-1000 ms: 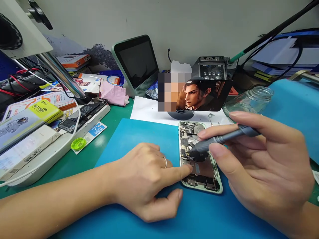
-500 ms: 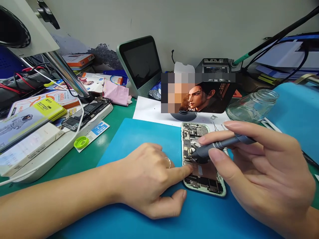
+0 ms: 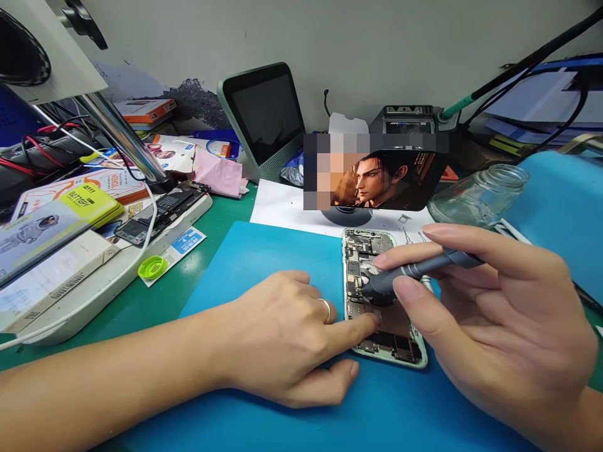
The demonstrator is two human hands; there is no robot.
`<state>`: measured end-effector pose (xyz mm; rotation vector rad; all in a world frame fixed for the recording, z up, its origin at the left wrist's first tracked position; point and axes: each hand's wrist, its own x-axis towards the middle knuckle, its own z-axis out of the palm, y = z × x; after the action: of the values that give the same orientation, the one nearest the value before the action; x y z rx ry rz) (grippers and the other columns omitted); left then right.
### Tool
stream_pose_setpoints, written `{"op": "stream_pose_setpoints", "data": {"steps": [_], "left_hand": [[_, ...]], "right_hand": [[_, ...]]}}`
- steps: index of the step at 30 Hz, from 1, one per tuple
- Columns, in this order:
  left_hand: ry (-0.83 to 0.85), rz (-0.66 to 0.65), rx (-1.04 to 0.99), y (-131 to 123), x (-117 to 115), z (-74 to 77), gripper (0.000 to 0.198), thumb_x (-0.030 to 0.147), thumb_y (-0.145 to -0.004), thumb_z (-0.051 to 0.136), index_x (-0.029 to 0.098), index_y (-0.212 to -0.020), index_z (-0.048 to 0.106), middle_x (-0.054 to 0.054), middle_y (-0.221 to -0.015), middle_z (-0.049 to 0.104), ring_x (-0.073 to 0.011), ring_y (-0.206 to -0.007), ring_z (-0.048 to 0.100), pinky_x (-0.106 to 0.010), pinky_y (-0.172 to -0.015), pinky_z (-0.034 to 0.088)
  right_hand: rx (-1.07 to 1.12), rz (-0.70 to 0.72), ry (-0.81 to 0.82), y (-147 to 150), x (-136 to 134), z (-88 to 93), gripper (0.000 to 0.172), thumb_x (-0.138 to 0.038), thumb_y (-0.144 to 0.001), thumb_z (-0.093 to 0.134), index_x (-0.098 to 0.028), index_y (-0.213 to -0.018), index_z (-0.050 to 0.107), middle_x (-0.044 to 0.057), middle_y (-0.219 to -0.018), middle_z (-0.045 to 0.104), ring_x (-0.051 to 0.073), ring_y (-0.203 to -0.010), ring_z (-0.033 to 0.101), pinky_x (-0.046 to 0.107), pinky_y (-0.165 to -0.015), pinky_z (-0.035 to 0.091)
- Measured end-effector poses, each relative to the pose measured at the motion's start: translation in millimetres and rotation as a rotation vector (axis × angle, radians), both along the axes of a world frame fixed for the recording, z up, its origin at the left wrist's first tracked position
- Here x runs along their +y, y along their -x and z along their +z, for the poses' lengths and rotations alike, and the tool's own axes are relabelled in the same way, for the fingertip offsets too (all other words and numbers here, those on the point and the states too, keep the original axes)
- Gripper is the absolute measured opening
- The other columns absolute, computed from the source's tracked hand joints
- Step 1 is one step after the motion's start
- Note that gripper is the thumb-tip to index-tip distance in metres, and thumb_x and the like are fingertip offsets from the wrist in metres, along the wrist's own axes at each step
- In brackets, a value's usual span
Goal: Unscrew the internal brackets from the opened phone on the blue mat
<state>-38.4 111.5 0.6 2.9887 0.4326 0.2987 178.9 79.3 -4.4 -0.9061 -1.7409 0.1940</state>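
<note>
The opened phone [image 3: 366, 246] lies flat on the blue mat [image 3: 264, 251] at the middle of the desk [image 3: 141, 307], its top end towards the wall; its cover is already off and the boards and connectors inside the pale green frame are bare. The right hand [image 3: 494, 326] has its grip closed on a grey screwdriver [image 3: 424, 268], pinched between thumb and the first fingers, held low and slanted, with the tip down on the board in the upper half of the phone; the left hand [image 3: 277, 339] holds nothing, its grip loose and open, the forefinger stretched out and pressing on the phone's lower half just below the tip, the thumb resting on the mat. Judging by this, the opening is done and the work inside is in mid-course; the parts sit in the frame, and whether any screws are out is too small to tell. A glass jar [image 3: 478, 198] stands beyond the right hand; a green cap [image 3: 152, 267] lies well to the left.
</note>
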Motion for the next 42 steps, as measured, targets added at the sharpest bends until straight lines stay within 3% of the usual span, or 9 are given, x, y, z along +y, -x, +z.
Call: {"op": "stream_pose_setpoints", "data": {"steps": [21, 42], "left_hand": [[0.01, 0.008, 0.011, -0.1, 0.3, -0.8, 0.039, 0.038, -0.102, 0.046, 0.016, -0.129, 0.063, 0.003, -0.067, 0.062, -0.0203, -0.057, 0.057, -0.041, -0.057, 0.033], [0.017, 0.008, 0.002, 0.0, 1.0, -0.4, 0.038, 0.037, -0.101, 0.047, 0.016, -0.128, 0.064, 0.003, -0.067, 0.063, -0.0197, -0.057, 0.057, -0.041, -0.056, 0.032]], "right_hand": [[-0.006, 0.072, 0.098, -4.4, -0.5, -4.6, 0.062, -0.002, -0.087, 0.069, -0.029, -0.142, 0.058, 0.005, -0.116, 0.074, 0.021, -0.094, 0.077, 0.036, -0.081, 0.067], [-0.044, 0.043, 0.083, -3.8, 0.1, -2.3, 0.06, -0.004, -0.087, 0.07, -0.03, -0.14, 0.059, 0.001, -0.106, 0.074, 0.019, -0.094, 0.074, 0.035, -0.087, 0.064]]}}
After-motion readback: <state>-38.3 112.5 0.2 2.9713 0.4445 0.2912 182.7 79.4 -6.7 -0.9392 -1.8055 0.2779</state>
